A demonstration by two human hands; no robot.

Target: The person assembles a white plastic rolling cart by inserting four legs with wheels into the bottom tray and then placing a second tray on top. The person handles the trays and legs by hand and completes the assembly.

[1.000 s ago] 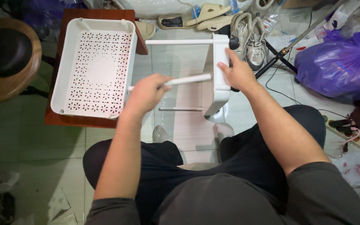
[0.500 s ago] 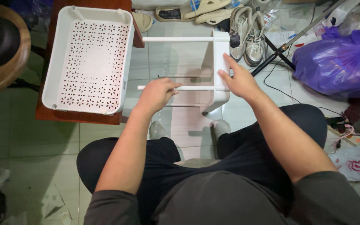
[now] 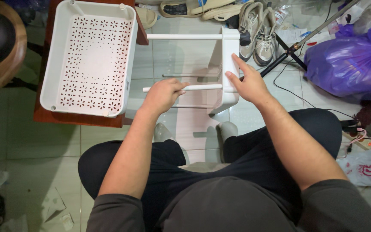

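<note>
Perforated white tray [image 3: 89, 58], resting on a reddish wooden surface [image 3: 76, 119] at far left. Left hand [image 3: 163, 95], grip closed around a thin white tube [image 3: 202, 87] near its free end; the tube is held level above the tiled floor [image 3: 31, 141], its other end seated in the white plastic end panel [image 3: 227, 64]. Right hand [image 3: 246, 83], fingers spread flat against that panel, not clamped. A second tube [image 3: 184, 37] is fitted higher up. Parts judged light, stiff, smooth, somewhat slippery; best gripped mid-tube and at the panel's edge. Shoes [image 3: 254, 30] and purple bag [image 3: 348, 64] lie at right.
</note>
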